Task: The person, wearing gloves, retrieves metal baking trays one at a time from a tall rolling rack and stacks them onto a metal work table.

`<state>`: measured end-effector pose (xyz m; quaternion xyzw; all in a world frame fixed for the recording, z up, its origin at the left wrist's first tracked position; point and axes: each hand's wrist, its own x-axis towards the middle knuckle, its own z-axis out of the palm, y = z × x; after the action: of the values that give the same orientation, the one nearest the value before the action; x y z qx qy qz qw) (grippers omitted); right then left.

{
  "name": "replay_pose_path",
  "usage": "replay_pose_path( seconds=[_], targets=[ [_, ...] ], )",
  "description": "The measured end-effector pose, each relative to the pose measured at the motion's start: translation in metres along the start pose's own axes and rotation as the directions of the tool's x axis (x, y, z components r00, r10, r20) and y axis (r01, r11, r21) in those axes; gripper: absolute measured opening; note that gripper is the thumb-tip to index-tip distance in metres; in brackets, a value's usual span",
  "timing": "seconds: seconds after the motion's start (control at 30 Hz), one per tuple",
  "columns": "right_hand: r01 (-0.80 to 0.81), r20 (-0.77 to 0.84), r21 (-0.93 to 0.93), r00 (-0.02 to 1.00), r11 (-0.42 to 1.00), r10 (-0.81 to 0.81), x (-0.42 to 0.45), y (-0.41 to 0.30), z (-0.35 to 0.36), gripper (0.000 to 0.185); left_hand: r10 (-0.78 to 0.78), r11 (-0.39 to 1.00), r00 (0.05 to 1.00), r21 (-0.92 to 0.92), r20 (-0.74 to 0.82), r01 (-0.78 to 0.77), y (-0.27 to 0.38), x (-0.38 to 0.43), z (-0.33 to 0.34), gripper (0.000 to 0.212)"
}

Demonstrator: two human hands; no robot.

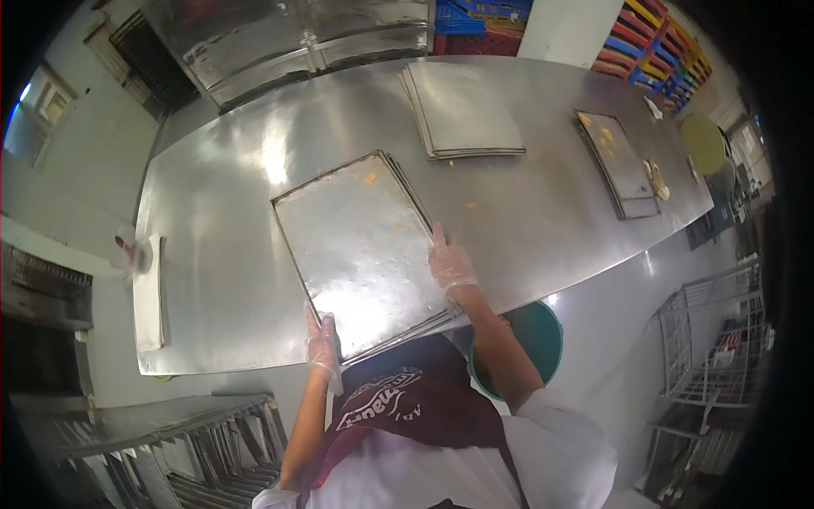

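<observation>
Before me, a stack of metal baking trays [362, 254] lies askew at the near edge of a stainless steel table [222, 254], with orange crumbs on the top tray. My left hand [323, 343], in a clear plastic glove, grips the stack's near left corner, thumb on top. My right hand [450, 261], gloved too, holds the right side, fingers along the edge. Farther back stands a second stack of trays [467, 111], its pieces slightly offset. At the right lies a narrower-looking tray [613, 162] with orange bits on it, beside a crumpled pale cloth or glove [656, 181].
A folded white cloth [151, 292] lies along the table's left edge. Below the near edge is a green round bin [547, 343]. Metal racks [210, 445] stand at lower left, a wire rack [709, 337] at right, and colourful stacked crates [661, 48] at the back right.
</observation>
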<state>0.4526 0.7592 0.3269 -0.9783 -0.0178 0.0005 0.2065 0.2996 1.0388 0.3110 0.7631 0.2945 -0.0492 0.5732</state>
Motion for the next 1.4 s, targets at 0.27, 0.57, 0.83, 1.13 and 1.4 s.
replay_pose_path(
  seconds=[0.27,0.57,0.83,1.13,1.4],
  targets=[
    [-0.262,0.415,0.348,0.904,0.9,0.102,-0.03,0.012,-0.018,0.072,-0.13,0.99,0.982,0.068,0.138,0.122,0.024,0.011,-0.026,0.074],
    [-0.156,0.31,0.606,0.949,0.78,-0.051,0.023,0.036,0.016,0.08,0.148,0.989,0.978,-0.027,0.15,-0.146,0.029,0.143,-0.034,0.088],
    [0.167,-0.1,-0.26,0.975,0.951,-0.198,0.029,-0.022,-0.013,0.065,-0.002,0.983,0.955,-0.174,0.296,0.056,0.037,0.105,-0.031,0.095],
    [0.295,0.228,-0.604,0.954,0.74,-0.194,0.001,-0.101,0.019,0.069,0.116,0.992,0.943,0.001,0.311,-0.122,-0.027,0.028,-0.032,0.092],
    [0.104,0.064,-0.607,0.995,0.788,-0.083,0.002,-0.167,0.0,0.069,-0.136,0.726,0.986,-0.687,-0.099,0.032,-0.161,-0.095,-0.136,0.045]
  ],
)
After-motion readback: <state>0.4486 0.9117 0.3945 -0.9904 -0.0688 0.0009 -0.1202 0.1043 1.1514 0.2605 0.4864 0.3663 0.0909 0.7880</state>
